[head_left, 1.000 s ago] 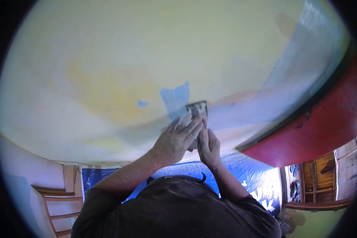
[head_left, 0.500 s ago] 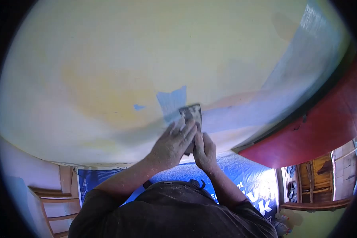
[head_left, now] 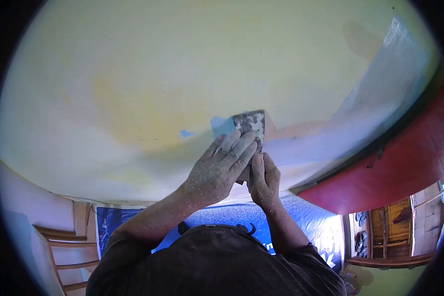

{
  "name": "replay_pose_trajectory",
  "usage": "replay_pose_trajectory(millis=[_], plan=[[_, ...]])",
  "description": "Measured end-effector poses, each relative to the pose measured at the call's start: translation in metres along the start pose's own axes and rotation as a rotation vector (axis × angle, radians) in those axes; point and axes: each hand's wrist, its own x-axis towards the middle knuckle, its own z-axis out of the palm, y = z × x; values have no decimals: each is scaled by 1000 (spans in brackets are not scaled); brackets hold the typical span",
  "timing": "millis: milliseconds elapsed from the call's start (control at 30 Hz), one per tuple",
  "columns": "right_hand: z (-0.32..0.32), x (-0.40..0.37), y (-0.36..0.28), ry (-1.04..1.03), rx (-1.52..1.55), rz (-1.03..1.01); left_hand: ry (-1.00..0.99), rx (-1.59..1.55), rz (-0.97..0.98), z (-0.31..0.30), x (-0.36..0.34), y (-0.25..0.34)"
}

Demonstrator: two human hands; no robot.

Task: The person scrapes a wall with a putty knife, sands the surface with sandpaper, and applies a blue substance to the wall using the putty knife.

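Observation:
Both of my dust-covered hands are on a flat sanding block (head_left: 250, 123), dark grey with pale worn patches. It lies against a broad pale wall surface (head_left: 182, 54). My left hand (head_left: 217, 165) presses on the block's face with fingers extended and close together. Lower down, my right hand (head_left: 265, 180) grips the block's near end, its thumb pointing up along it. A light-blue patch (head_left: 220, 126) shows at the block's left edge, partly hidden by it. A smaller blue spot (head_left: 186, 133) is farther left.
Yellowish and bluish stains mark the wall. A dark red panel (head_left: 380, 163) curves along the right side. Below lies a blue printed sheet (head_left: 311, 217). Wooden rungs (head_left: 74, 265) stand at lower left, and a wooden shelf-like opening (head_left: 392, 227) is at lower right.
Both hands and the sanding block have moved up and slightly right over the surface, now covering more of the blue patch. The view has shifted a little too.

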Motion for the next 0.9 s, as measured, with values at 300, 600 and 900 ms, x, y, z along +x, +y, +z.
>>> replay_pose_trajectory(millis=[300,600,900], plan=[[-5,-34,67,-29,108,203,-225,-25,11,46,-41,7],[-24,-38,66,136,-517,-342,-145,-133,-12,48,-42,9],[30,-41,43,86,418,101,248,-652,-536,37,-75,21]])
